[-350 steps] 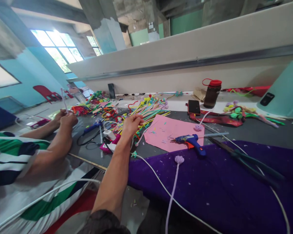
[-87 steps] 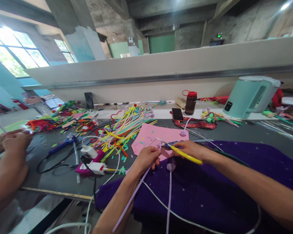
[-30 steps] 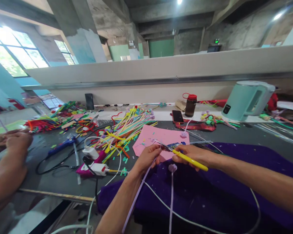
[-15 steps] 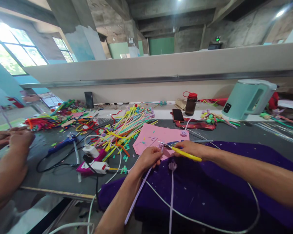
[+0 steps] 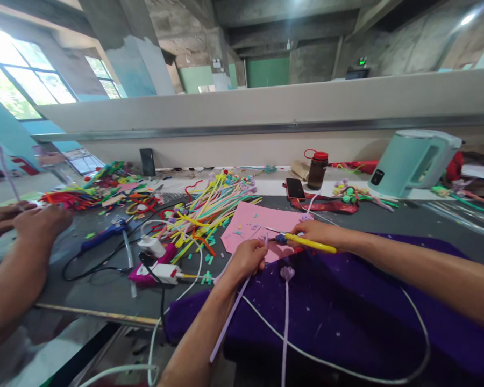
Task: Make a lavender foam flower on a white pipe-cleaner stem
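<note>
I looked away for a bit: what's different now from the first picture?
The left hand moved from the pipe-cleaner pile rightward and nearer the wearer; it now holds a lilac pipe cleaner. The right hand has come into view, holding yellow-handled scissors. The pink sheet and red-capped bottle stayed put.

The left hand (image 5: 246,259) pinches a lilac pipe cleaner (image 5: 230,318) while the right hand (image 5: 318,235) holds yellow-handled scissors (image 5: 312,243) near pink paper (image 5: 250,214) on the bench (image 5: 91,295).
</note>
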The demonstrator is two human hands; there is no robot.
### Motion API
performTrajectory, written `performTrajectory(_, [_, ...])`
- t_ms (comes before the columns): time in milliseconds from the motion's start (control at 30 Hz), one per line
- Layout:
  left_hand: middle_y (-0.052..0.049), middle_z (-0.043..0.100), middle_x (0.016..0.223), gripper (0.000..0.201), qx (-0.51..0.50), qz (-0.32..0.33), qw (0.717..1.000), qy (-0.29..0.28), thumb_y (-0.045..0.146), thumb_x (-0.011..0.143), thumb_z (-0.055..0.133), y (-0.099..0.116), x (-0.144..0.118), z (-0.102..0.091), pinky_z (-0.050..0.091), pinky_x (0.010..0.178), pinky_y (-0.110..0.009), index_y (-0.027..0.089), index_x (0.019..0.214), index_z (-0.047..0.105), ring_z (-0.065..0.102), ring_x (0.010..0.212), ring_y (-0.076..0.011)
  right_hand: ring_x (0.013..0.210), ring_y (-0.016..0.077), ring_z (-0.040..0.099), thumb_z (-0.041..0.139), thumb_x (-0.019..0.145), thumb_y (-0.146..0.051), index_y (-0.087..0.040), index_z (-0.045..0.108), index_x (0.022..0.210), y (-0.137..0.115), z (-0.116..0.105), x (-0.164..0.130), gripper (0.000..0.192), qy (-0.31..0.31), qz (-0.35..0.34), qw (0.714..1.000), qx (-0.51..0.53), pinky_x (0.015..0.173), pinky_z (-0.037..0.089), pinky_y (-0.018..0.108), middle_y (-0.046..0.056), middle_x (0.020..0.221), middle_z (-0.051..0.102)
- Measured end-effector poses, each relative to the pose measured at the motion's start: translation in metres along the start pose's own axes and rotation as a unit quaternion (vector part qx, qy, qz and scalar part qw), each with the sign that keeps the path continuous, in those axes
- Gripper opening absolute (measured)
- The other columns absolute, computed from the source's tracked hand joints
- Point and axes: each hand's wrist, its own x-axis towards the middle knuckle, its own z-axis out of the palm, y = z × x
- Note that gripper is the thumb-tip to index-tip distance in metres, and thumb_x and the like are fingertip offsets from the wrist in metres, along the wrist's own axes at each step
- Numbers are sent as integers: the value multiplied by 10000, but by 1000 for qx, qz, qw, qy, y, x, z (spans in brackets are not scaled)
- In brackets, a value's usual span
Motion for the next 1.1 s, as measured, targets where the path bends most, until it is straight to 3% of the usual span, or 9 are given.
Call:
performTrajectory(133, [74, 476, 389, 263, -47, 19, 999, 9, 416, 759, 464, 4, 1, -1, 176, 291, -181, 162, 749, 530, 319, 249, -52, 484, 92, 512, 501, 744, -527, -182, 583, 1035, 6, 2, -21, 458, 13, 28, 996, 80, 400, 361, 173, 25, 736, 616])
performTrajectory(300, [76, 478, 406, 319, -90, 36, 995, -27, 431, 749, 492, 10, -2, -1, 164, 290, -168, 146, 877, 554, 300, 249, -37, 425, 43, 446, 541, 711, -568, -197, 558, 974, 13, 19, -27, 456, -13, 23, 985, 171, 341, 350, 129, -13, 689, 545])
performTrajectory(500, [73, 475, 389, 324, -103, 24, 993, -54, 435, 745, 496, 11, -2, -5, 161, 280, -165, 134, 853, 548, 304, 232, -37, 402, 45, 457, 523, 731, -544, -228, 510, 1006, 13, 26, -27, 419, -46, 24, 970, 238, 319, 393, 142, -39, 666, 500])
performTrajectory(733, [83, 472, 371, 267, -102, 14, 992, -69, 344, 737, 503, 12, -3, -4, 160, 280, -168, 133, 893, 552, 298, 226, -39, 357, 37, 402, 538, 728, -517, -206, 513, 1003, 9, 33, -24, 415, -66, 44, 969, 233, 302, 362, 150, -51, 591, 473])
performTrajectory(1100, [73, 490, 398, 288, -67, 17, 997, -45, 433, 739, 494, 9, -2, -1, 183, 297, -172, 151, 782, 527, 323, 251, -42, 385, 27, 345, 493, 779, -384, -174, 572, 903, -6, 30, -22, 256, -14, 14, 985, 173, 357, 286, 148, -45, 603, 487])
